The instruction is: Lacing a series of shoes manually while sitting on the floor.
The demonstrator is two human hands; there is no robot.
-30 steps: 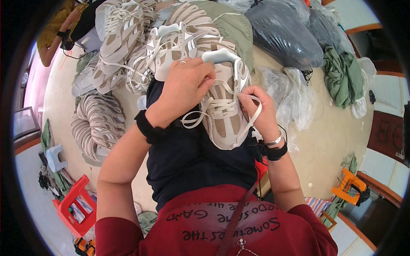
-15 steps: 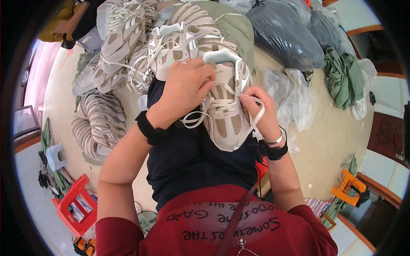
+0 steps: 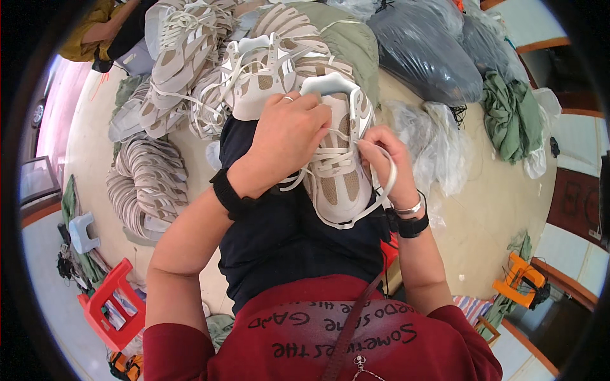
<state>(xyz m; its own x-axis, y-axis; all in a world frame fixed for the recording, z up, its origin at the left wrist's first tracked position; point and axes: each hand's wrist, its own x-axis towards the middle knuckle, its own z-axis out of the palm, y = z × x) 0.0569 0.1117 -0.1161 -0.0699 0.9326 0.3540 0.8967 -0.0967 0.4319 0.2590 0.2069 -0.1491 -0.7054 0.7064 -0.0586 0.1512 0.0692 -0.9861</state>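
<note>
A beige and white sneaker upper [image 3: 337,187] lies over my dark-trousered lap, toe toward me. Cream shoelace [image 3: 335,156] crosses its lower eyelets. My left hand [image 3: 291,129] curls over the upper's left eyelet side, fingers closed; a strand of lace runs from its fingertips across the tongue. What lies beneath its palm is hidden. At the right eyelet edge, my right hand [image 3: 389,166] pinches the lace between thumb and forefinger, and a loose length bends down from it around the toe. Another laced upper [image 3: 260,86] rests just beyond my left hand.
Stacked shoe uppers [image 3: 149,181] lie on the left of the pale table [image 3: 489,209], with more piled at the back. Dark plastic bags [image 3: 426,54], clear plastic [image 3: 438,143] and green cloth [image 3: 511,114] lie at right. Red [image 3: 114,308] and orange [image 3: 521,279] stools stand at the sides.
My left hand has shifted slightly right, over the tongue. The lace loop at the left has shrunk, and the loose lace at the right now hangs lower around the toe.
</note>
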